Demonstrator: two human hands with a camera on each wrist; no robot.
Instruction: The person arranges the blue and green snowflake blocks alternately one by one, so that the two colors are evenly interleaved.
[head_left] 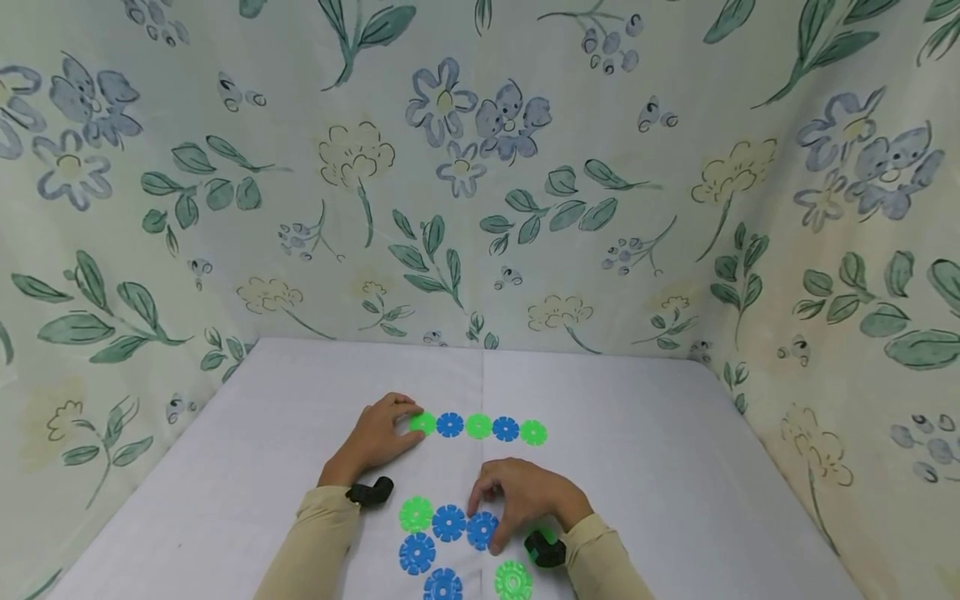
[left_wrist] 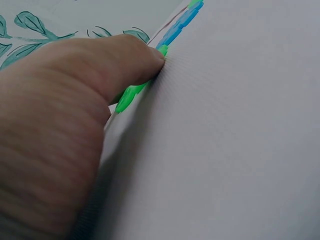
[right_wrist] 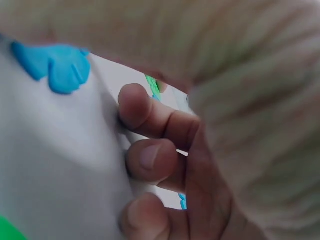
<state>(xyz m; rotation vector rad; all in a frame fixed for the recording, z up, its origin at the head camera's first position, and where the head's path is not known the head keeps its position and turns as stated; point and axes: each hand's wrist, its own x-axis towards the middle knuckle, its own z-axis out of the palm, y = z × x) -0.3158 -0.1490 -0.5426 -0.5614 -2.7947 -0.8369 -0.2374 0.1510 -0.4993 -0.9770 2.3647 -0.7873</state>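
Beige fabric sleeves (head_left: 307, 546) are lying nearest the camera, over a white, cloth-like desk (head_left: 637, 433). At left, the left grip (head_left: 381, 433), a bare hand, is pinching a lime-green, notched plastic disc (head_left: 427, 423) at the left end of a five-disc row (head_left: 483, 422). Rightward, the right grip (head_left: 528, 493), also bare, is pinching a royal-blue, notched plastic disc (head_left: 477, 533) by its rim, nearer the camera. Both discs are presumably handling as light, stiff, slightly slippery; opposite rim edges are likely offering best hold. Pale floral fabric (head_left: 480, 225) is hanging behind and at both sides.
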